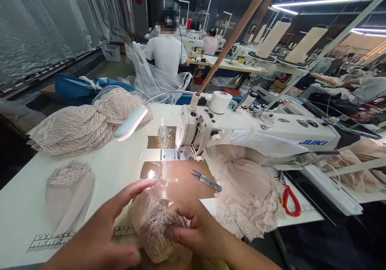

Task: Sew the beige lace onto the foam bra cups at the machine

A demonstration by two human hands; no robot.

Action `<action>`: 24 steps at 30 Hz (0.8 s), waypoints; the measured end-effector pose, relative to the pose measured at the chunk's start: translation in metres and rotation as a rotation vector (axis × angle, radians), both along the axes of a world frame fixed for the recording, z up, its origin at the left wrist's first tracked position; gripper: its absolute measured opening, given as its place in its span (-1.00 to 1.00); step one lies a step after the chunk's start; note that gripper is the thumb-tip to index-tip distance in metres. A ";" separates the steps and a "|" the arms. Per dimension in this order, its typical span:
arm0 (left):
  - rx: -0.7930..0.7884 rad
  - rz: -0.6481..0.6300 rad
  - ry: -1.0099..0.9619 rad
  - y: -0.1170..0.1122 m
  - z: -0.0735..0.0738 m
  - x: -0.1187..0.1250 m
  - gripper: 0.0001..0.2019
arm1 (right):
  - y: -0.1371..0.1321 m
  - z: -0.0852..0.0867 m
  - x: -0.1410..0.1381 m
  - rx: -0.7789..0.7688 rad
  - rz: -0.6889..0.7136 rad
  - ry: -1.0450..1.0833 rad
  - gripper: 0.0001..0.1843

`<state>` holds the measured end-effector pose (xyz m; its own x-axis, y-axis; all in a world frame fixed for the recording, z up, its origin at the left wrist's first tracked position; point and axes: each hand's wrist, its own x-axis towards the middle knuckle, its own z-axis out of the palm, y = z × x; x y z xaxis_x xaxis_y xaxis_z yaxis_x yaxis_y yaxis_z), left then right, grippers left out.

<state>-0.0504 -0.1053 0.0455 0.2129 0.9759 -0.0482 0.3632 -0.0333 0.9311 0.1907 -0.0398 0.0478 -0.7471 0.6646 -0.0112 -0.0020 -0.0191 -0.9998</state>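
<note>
At the front edge of the sewing table, a bunched piece of beige lace fabric (157, 226) lies between my two hands. My right hand (196, 230) pinches the lace from the right, thumb and fingers closed on it. To the left, my left hand (105, 221) is spread wide, its thumb and forefinger apart around the fabric's left side. Just beyond the hands is the white sewing machine (193, 133), with thread snips (206, 180) lying on the brown patch in front of its needle. A single cut piece of lace and mesh (70, 193) rests on the left.
A heap of folded lace (81, 121) sits at the back left under a bendable lamp (131, 123). More beige fabric (244, 189) is piled right of the needle, beside red-handled scissors (291, 199). A person in a white shirt (167, 53) sits farther back.
</note>
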 end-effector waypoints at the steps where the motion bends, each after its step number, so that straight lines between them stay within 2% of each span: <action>1: -0.058 -0.055 -0.019 0.009 0.001 0.006 -0.20 | -0.001 0.001 -0.001 0.038 0.024 -0.010 -0.98; 4: -0.242 -0.158 -0.185 0.026 0.001 0.028 -0.64 | -0.002 -0.002 -0.001 0.097 -0.014 -0.037 -0.92; 6: -0.310 -0.162 -0.274 0.028 -0.001 0.038 -0.75 | -0.001 -0.008 -0.002 0.109 -0.109 -0.019 -0.86; 10: -0.364 -0.182 -0.350 0.024 -0.005 0.042 -0.77 | 0.002 -0.018 -0.006 0.151 -0.266 0.031 -0.84; 14: -0.363 -0.179 -0.322 0.031 0.003 0.038 -0.76 | 0.004 -0.019 -0.008 0.140 -0.335 0.032 -0.89; 19: -0.326 -0.175 -0.238 0.049 0.012 0.044 -0.78 | 0.006 -0.018 -0.006 0.160 -0.388 -0.019 -0.89; 24: -0.413 -0.183 -0.303 0.055 0.002 0.050 -0.72 | 0.012 -0.015 0.001 0.127 -0.382 -0.107 -0.91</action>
